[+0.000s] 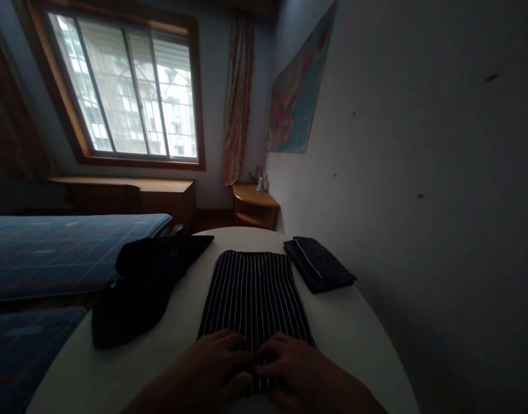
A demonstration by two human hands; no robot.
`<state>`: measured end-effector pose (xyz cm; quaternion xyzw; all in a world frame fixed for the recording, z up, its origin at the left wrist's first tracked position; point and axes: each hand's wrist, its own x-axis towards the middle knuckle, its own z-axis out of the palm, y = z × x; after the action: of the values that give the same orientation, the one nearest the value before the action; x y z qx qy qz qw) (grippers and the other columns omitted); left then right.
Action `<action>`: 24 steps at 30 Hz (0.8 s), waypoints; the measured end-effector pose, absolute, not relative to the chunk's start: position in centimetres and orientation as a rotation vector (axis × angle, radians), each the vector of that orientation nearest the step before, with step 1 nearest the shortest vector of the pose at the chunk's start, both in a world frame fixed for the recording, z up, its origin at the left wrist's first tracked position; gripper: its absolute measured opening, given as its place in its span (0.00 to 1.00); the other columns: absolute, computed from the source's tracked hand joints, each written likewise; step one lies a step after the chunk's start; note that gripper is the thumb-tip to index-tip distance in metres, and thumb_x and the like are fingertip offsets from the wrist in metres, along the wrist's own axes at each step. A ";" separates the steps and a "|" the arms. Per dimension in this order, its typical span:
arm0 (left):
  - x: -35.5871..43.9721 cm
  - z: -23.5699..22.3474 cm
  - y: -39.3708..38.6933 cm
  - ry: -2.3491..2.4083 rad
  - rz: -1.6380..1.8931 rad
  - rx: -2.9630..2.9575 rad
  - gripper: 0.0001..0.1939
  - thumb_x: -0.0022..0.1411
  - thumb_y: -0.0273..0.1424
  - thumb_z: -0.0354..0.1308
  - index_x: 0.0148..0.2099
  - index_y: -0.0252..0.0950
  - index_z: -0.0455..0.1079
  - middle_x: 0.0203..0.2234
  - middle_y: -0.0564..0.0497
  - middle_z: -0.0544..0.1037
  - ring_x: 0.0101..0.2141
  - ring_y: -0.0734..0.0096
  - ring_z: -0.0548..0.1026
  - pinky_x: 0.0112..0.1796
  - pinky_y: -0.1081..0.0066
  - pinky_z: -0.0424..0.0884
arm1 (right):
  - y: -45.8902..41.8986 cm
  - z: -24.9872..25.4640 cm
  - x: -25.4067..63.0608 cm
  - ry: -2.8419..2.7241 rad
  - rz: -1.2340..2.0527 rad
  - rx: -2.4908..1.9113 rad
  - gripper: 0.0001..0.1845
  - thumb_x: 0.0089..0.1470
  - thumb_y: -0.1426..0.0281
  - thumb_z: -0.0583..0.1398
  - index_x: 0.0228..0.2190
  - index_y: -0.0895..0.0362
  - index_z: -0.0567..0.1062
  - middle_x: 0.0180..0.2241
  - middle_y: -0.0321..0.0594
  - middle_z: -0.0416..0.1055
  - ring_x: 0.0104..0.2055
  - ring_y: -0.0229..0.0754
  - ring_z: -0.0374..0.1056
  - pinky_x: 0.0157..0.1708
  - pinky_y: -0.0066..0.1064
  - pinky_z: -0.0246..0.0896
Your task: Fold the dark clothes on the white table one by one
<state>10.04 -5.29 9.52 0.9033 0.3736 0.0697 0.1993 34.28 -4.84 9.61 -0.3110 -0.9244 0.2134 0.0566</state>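
A dark cloth garment with thin white stripes [255,293] lies flat and folded into a long panel, running away from me on the round white table. Across its near end rest both of my hands, fingertips almost meeting in the middle. My left hand [216,362] lies on the left part of the cloth with its fingers spread. On the right part, my right hand [294,365] also has its fingers apart, touching the fabric. The nearest edge of the cloth is partly hidden under my hands and in shadow.
A crumpled black garment [147,287] hangs near the left edge of the round table [367,345]. A folded dark garment with white piping [320,264] sits at the right. A bed with a plaid cover [65,247] stands left; the wall [440,247] runs close on the right.
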 end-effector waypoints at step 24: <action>9.7 1.6 -0.2 1.624 0.407 2.462 0.35 0.69 0.50 0.45 0.73 0.43 0.46 0.71 0.44 0.44 0.69 0.45 0.40 0.64 0.41 0.47 | 7.7 5.9 34.8 -2.676 0.455 -1.245 0.35 0.65 0.48 0.48 0.67 0.49 0.54 0.70 0.43 0.45 0.72 0.49 0.38 0.68 0.51 0.29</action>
<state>9.74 -0.15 1.55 0.8241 0.5437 0.1361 0.0821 34.77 7.72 5.93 -0.4157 -0.8934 0.1519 0.0773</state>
